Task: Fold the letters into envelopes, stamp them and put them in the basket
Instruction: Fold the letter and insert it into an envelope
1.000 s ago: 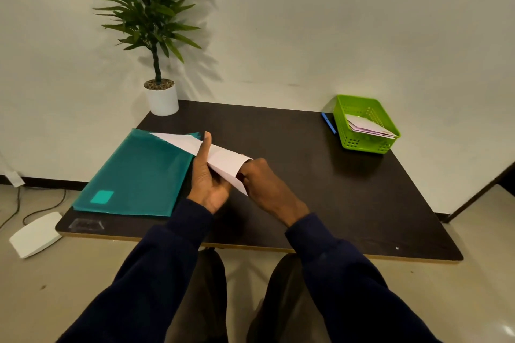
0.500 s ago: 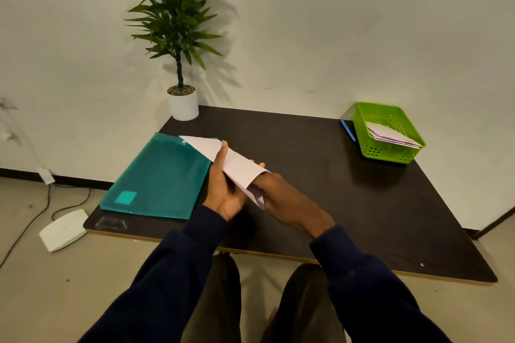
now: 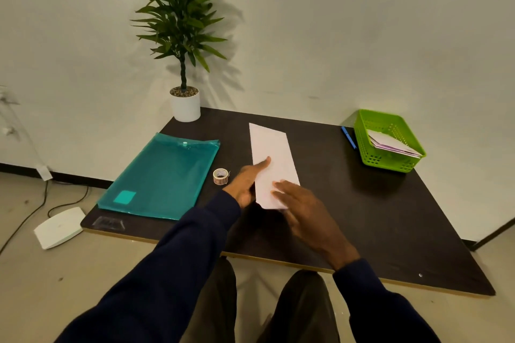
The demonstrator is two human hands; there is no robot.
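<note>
Envelopes (image 3: 391, 143) in green basket (image 3: 386, 163)

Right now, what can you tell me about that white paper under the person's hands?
The white paper is folded into a long narrow strip, plain and matte, its far end slanted. It lies flat on the dark table, pointing away from the person. The thumb of the left hand rests on its left side; the straight fingers of the right hand press its near end.
</note>
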